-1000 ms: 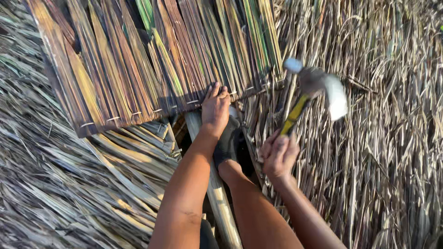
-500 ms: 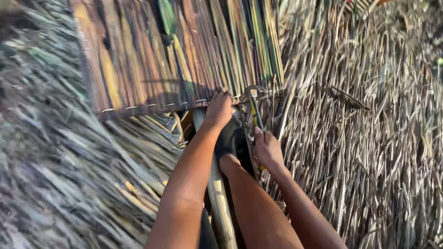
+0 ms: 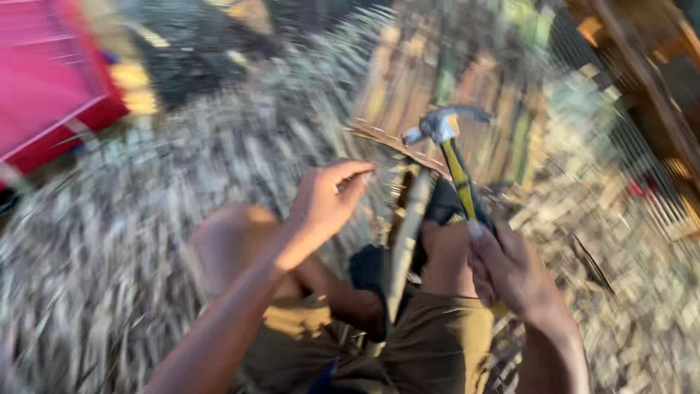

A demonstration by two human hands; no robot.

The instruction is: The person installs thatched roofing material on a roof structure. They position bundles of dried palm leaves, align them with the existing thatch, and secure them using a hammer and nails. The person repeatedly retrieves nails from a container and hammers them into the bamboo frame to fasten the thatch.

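While the head view is smeared with blur, the right hand [image 3: 510, 273] grips the yellow handle of a claw hammer [image 3: 453, 157], its steel head raised above the woven leaf panel [image 3: 467, 87]. Beside it, the left hand [image 3: 324, 201] hovers with fingertips pinched together; what they hold I cannot tell. A pale pole [image 3: 408, 233] runs between the knees.

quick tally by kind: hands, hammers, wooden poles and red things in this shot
hands: 2, left hand lifted with fingers half curled and holding nothing that shows, right hand gripping the handle
hammers: 1, yellow-handled claw hammer
wooden poles: 1, pale pole between the knees
red things: 1, blurred red panel at upper left
total: 5
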